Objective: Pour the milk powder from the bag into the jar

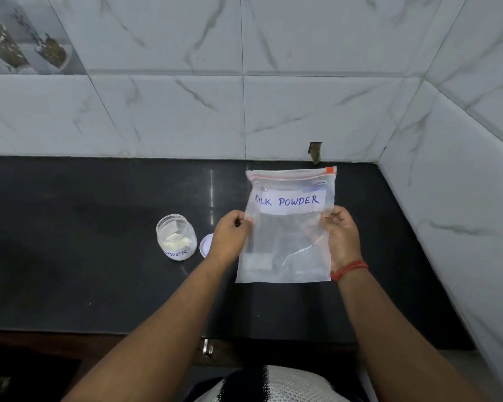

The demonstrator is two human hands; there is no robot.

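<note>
White marble-veined wall tiles (pixel 302 111) rise behind and to the right of a dark, glossy tabletop (pixel 99 256), meeting in a corner at the far right.

Above the tabletop, toward its right side, a clear zip bag (pixel 288 245) is held upright and flat, facing the camera. Its red zip strip runs along the top edge with a small orange tab at the right corner, and the strip looks closed. A white label (pixel 286 201) across the upper part reads "MILK POWDER" in blue handwriting. The bag looks nearly empty; whether any powder remains inside cannot be told.

The left hand (pixel 230 236) grips the bag's left edge at mid-height, its fingers (pixel 244 220) pinching the plastic. The right hand (pixel 343 236) holds the opposite edge, its fingers (pixel 330 217) likewise pinching the plastic. A red thread band (pixel 349 268) circles the right wrist.

To the left of the left hand a small clear jar (pixel 176 237) stands upright on the tabletop, open at the top, with white powder in its lower part and a label whose visible letters end in "DER". Just beside the jar, between it and the left hand, a white lid (pixel 206 244) lies on the tabletop, partly hidden behind the hand.
</note>
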